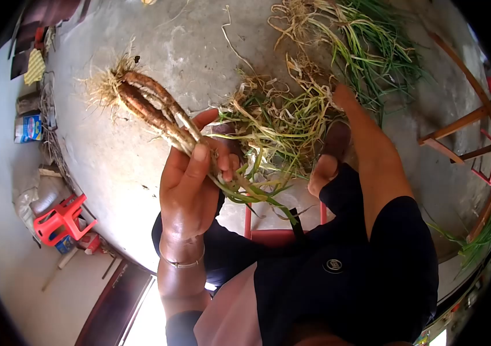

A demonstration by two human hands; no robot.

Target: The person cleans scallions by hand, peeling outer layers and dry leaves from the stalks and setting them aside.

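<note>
My left hand [190,173] is raised and closed around a bunch of spring onions [159,109]. Their brown, soil-stained stems and pale hairy roots point to the upper left, while green leaves hang down past the fingers. My right hand [343,97] reaches down to the floor at the edge of a heap of yellowed leaves and trimmings [280,124]; its fingers are hidden, so what it grips, if anything, does not show. Just beyond it lies a larger pile of green spring onions [366,46] with roots and long leaves.
A red plastic stool [64,219] stands by the left wall, near a blue-and-white packet [28,128]. On the right is a wooden frame [464,124], with more green leaves [484,236] below it. My foot [321,173] rests beside the trimmings on the concrete floor [107,179].
</note>
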